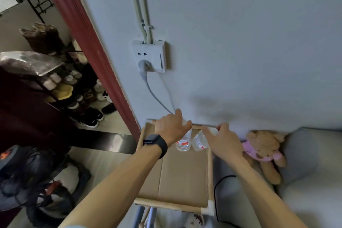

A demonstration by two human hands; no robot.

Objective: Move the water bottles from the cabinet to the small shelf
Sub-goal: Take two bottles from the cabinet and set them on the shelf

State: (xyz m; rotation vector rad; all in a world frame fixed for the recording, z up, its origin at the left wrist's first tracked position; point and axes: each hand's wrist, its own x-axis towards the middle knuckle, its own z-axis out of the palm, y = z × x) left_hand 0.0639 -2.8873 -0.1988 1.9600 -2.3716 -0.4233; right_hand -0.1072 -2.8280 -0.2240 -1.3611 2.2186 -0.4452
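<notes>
Two clear water bottles with red-and-white labels are at the far end of the small shelf (210,172), whose top is a sheet of cardboard in a pale wooden frame. My left hand (172,127) grips the top of the left bottle (184,142), which stands upright. The right bottle (199,139) leans to the right, and my right hand (224,140) holds it by its upper part. Both bottles are close to the wall. The cabinet is out of sight.
A wall socket (149,56) with a grey plug and cable hangs above the shelf. A teddy bear in pink (264,152) lies on a grey sofa (314,163) to the right. A doorway with a shoe rack (74,87) opens on the left; dark bags (27,172) sit on the floor.
</notes>
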